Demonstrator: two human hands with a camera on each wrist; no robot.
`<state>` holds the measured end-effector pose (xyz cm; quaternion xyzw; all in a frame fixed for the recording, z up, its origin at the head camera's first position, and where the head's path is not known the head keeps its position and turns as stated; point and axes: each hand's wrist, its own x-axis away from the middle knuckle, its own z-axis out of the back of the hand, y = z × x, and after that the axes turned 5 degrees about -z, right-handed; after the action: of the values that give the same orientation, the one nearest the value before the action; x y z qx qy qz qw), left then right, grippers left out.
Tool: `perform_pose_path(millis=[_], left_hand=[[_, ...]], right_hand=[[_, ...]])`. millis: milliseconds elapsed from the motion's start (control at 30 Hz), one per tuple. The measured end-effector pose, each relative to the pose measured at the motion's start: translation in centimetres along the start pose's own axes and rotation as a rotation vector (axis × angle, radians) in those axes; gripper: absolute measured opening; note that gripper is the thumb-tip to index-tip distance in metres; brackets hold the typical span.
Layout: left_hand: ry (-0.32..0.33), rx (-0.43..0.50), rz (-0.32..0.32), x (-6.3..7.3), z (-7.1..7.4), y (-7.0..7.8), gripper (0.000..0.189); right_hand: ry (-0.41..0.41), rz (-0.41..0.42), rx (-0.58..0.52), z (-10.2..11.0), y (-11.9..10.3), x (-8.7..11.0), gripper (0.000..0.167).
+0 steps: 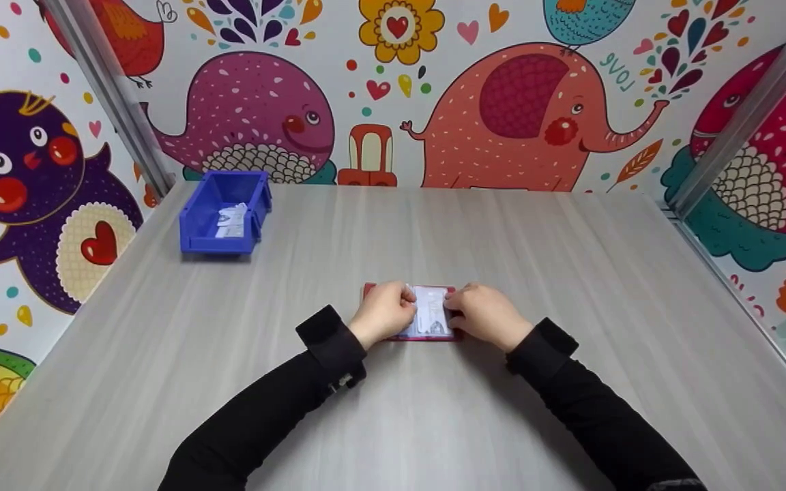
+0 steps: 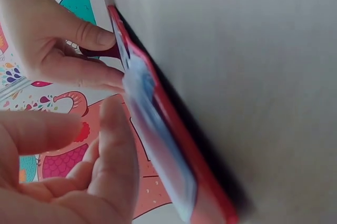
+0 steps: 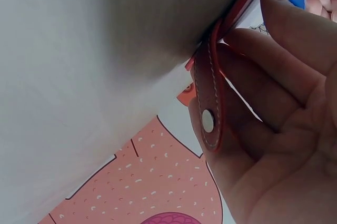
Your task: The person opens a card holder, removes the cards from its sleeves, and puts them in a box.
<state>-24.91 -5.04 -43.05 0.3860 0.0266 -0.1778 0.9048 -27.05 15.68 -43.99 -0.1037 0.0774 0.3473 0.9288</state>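
A red card holder (image 1: 426, 339) lies spread on the table with its clear sleeves (image 2: 163, 145) facing up. Over the sleeves is a white card (image 1: 431, 305) with a small grey picture; whether it sits fully inside one cannot be told. From the left, my left hand (image 1: 385, 314) rests by the sleeves, thumb and forefinger apart with nothing between them. My right hand (image 1: 490, 316) pinches the holder's right edge, thumb on top near the card. In the right wrist view, the holder's stitched strap (image 3: 209, 87) with a silver snap (image 3: 208, 120) hangs against those fingers.
A blue bin (image 1: 219, 243) stands at the table's back left with several white cards (image 1: 231, 219) inside. Printed panels with cartoon animals enclose the wooden-look table (image 1: 393, 423) at the back and sides, joined by metal posts (image 1: 110, 95).
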Motion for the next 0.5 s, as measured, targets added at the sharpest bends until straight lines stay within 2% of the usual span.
perform_pose_path(millis=[267,500], left_hand=[[-0.019,-0.034,-0.016,-0.07,-0.44,-0.13,0.017],[-0.048,-0.044,0.025,-0.33,-0.45,0.05,0.017]], right_hand=[[0.01,0.005,0.002,0.0,0.0,0.01,0.025],[0.024,0.013,-0.008,-0.1,0.13,0.02,0.025]])
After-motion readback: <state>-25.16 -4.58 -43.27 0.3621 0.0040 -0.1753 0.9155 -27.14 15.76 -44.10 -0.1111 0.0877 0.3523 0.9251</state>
